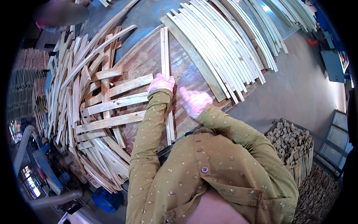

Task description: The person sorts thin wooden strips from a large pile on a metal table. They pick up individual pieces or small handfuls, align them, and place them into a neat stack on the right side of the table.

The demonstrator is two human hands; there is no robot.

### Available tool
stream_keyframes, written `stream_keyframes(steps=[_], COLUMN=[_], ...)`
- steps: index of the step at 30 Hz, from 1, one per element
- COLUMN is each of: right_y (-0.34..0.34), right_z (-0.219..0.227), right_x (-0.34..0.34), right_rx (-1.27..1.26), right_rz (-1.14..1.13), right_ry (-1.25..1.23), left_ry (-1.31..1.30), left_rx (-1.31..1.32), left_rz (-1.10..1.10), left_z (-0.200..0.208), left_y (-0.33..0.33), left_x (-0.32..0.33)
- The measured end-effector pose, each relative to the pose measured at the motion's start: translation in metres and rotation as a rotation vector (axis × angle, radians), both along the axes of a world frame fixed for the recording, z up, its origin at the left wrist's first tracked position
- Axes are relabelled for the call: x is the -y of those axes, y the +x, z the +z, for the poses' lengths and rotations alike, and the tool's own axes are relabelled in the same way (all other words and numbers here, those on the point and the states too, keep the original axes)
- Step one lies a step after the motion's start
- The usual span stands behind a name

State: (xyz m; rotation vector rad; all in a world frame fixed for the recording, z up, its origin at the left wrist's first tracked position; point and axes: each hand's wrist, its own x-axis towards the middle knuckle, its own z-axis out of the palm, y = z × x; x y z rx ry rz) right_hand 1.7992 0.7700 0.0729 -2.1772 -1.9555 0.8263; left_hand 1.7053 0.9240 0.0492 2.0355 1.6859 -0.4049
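Left hand point(161, 83), pink glove, lies palm-down on the pair of long thin slats point(166, 80), fingers flat, not clearly clasping. Right hand point(194, 101), also gloved, open and raised just beside them, holding nothing. Slats pale, narrow, running lengthwise along the reddish-brown worktable point(188, 74). Left: cross slats point(119, 100) and messy offcut heap point(80, 123). Right: row of curved pale boards point(223, 44). Crate of small blocks point(291, 142) lower right.
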Motion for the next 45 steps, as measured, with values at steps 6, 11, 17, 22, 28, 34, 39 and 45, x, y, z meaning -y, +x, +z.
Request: stream_keyframes(steps=[6, 11, 17, 22, 28, 34, 39, 45], right_y=[0.082, 0.101, 0.120, 0.115, 0.107, 0.068, -0.005, 0.054], right_z=[-0.034, -0.033, -0.015, 0.004, -0.021, 0.000, 0.045, -0.021], right_x=[0.025, 0.018, 0.026, 0.038, 0.043, 0.011, -0.029, 0.024], right_rx=[0.223, 0.337, 0.229, 0.293, 0.337, 0.050, 0.143, -0.255], right_rz=[-0.155, -0.085, -0.187, -0.102, 0.098, 0.110, 0.469, -0.227], right_ry=[0.040, 0.113, 0.069, 0.225, 0.325, 0.431, 0.313, 0.105], left_ry=[0.080, 0.049, 0.101, -0.192, 0.189, 0.157, 0.041, 0.812], left_rx=[0.167, 0.248, 0.424, 0.697, 0.120, -0.428, -0.049, 0.228], left_rz=[-0.016, 0.182, 0.131, -0.220, -0.505, -0.577, -0.833, -0.133], left_z=[-0.012, -0.036, -0.053, -0.082, 0.047, 0.034, 0.081, 0.107], left_y=[-0.002, 0.014, 0.075, 0.082, -0.069, -0.175, -0.076, -0.125], left_x=[-0.015, -0.031, -0.007, -0.008, -0.030, -0.053, 0.012, -0.029])
